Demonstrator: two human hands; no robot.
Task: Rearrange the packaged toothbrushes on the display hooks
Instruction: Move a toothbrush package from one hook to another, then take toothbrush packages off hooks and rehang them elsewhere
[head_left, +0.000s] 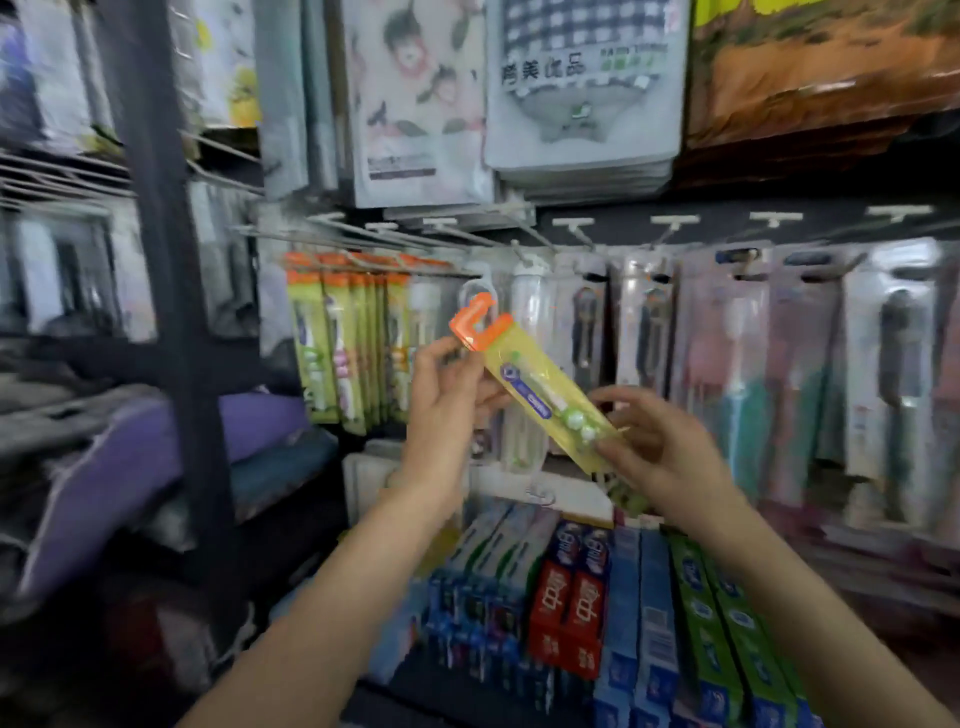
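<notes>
Rehanging looks to be the step in hand: one yellow toothbrush pack (540, 400) with an orange hanger tab is off the hooks and held tilted in front of the display, tab end up and to the left. The left hand (452, 400) pinches it just below the tab, fingers curled round the edge; the right hand (660, 441) grips the lower end between thumb and fingertips. To the left, a row of matching orange-topped packs (353, 343) hangs on a wire hook (363, 262), and that seems the likely home for this one. Next, I judge, the tab's slot must be turned upright and lined up with a hook's tip, then slid on; the slot is narrow, so aim matters more than force.

Much is hard to read. The whole view is smeared, so printing on the pack is illegible. The hook tips blur into the clear packs (524, 312) behind, and I cannot tell which hooks have free room. Toothpaste boxes (571, 603) below are cut off by the frame's lower edge.
</notes>
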